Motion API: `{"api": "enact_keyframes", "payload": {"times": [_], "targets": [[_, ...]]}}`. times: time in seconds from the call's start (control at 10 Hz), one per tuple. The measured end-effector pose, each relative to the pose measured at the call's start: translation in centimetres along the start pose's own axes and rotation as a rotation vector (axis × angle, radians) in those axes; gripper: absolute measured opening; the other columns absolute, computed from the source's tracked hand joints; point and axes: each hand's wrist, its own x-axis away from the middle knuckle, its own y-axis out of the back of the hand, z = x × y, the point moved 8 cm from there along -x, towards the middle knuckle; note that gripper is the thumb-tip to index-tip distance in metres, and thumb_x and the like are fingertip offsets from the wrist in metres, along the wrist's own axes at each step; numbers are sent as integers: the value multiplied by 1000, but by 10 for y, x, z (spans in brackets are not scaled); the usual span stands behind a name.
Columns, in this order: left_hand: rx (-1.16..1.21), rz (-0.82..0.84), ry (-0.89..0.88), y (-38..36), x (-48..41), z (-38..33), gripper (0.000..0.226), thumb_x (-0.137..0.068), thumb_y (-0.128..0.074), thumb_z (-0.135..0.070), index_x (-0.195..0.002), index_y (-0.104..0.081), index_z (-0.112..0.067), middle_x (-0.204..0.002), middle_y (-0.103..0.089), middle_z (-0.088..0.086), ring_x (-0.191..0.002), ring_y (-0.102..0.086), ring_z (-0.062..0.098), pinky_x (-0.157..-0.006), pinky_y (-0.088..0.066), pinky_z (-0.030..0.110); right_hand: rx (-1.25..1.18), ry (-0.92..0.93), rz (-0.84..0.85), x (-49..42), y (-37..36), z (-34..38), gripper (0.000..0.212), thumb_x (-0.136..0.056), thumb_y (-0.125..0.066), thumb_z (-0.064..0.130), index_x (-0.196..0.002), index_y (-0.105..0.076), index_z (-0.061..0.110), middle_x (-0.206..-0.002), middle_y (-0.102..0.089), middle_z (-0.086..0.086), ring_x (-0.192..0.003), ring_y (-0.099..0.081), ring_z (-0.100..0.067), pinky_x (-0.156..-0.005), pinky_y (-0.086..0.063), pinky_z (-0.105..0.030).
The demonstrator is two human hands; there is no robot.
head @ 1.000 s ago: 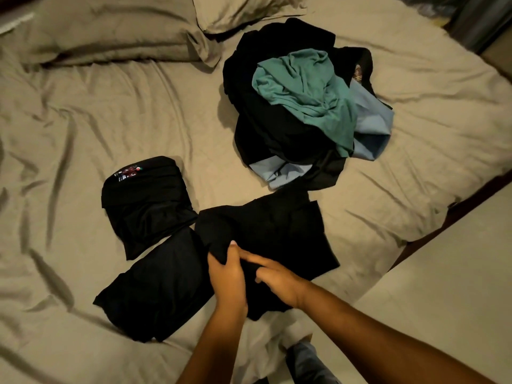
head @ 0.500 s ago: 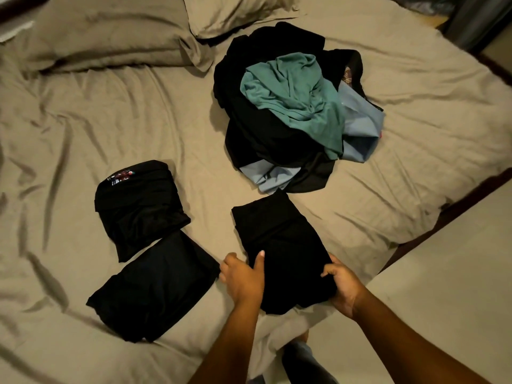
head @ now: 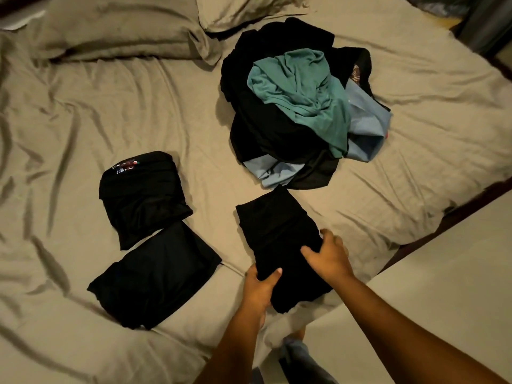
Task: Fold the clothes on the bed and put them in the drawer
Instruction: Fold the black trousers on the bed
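Bed, tan sheet. Heap of unfolded clothes, mid-bed. Plain folded garment and printed folded garment at left, touching; print unreadable. Black garment at near edge, left hand pinching its corner, right hand gripping its side.

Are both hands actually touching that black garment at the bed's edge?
Touching. The head view shows the left hand gripping the black garment at its near edge, thumb on top, and the right hand holding its right side.
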Motion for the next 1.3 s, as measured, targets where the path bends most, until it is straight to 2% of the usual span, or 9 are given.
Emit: {"api": "enact_keyframes", "payload": {"times": [0.1, 0.2, 0.3, 0.5, 0.6, 0.8, 0.9, 1.1, 1.3], "targets": [[-122, -83, -85, -5, 4, 6, 72, -69, -82, -59, -125, -61, -19, -119, -68, 1, -108, -67, 21, -93, -57, 43, 371, 599, -230, 9, 10, 94, 69, -86, -64, 57, -147, -44, 32, -153, -39, -2, -134, -36, -30, -107, -38, -47], [-248, -186, -83, -6, -7, 23, 91, -58, -73, -81, -120, -64, -15, -115, -69, 3, -106, -67, 24, -92, -56, 43, 600, 830, -40, 5, -18, 142, 60, -91, -62, 55, -147, -47, 39, -155, -39, 3, -134, -35, -28, -106, -36, -45], [-262, -179, -86, -1, -1, 14, 64, -73, -75, -56, -115, -66, -9, -106, -71, 7, -101, -67, 27, -91, -54, 39, 861, 848, 145, -19, -50, 175, 32, -99, -58, 41, -128, -66, 34, -132, -61, 1, -122, -51, -26, -96, -43, -39], [-370, -192, -201, 2, 4, -2, 31, -104, -44, -18, -125, -60, -1, -108, -62, 14, -96, -60, 28, -90, -47, 34, 492, 596, -69, -77, -21, 226, 23, -101, -57, 30, -112, -74, 17, -114, -68, -14, -108, -63, -36, -83, -50, -39], [-648, -211, -290, 9, 9, -5, 30, -102, -54, -28, -120, -61, -6, -105, -65, 9, -99, -62, 26, -83, -45, 26, 459, 489, -99, -98, -9, 227, 27, -102, -57, 28, -112, -74, 10, -113, -68, -18, -107, -63, -38, -84, -50, -40], [-371, -96, -75, 10, -2, 9, 39, -93, -67, -35, -125, -58, -14, -118, -68, 8, -112, -64, 28, -95, -51, 36, 237, 603, -180, -82, 7, 209, 20, -99, -53, 11, -101, -72, 4, -106, -67, -18, -101, -62, -36, -87, -51, -44], [-321, -114, -92, 16, -4, -3, 56, -81, -78, -40, -124, -51, -19, -119, -65, 4, -111, -64, 26, -95, -54, 40, 171, 517, -304, -43, 25, 159, 30, -101, -55, 32, -120, -67, 12, -120, -62, -13, -110, -58, -32, -93, -49, -42], [-147, -77, -170, 7, -11, -40, 72, -80, -81, -42, -137, -45, -17, -124, -59, -2, -112, -59, 18, -96, -53, 32, 230, 38, -79, -13, -2, 34, 72, -93, -53, 63, -149, -37, 21, -146, -43, -14, -132, -44, -39, -105, -44, -53], [105, 124, 19, -8, -8, -43, 45, -83, -80, -29, -125, -64, -18, -109, -74, 1, -96, -71, 17, -73, -58, 25, -93, -9, 20, -11, -13, 19, 66, -89, -65, 58, -138, -49, 17, -131, -59, -7, -119, -58, -31, -100, -50, -40]]}}
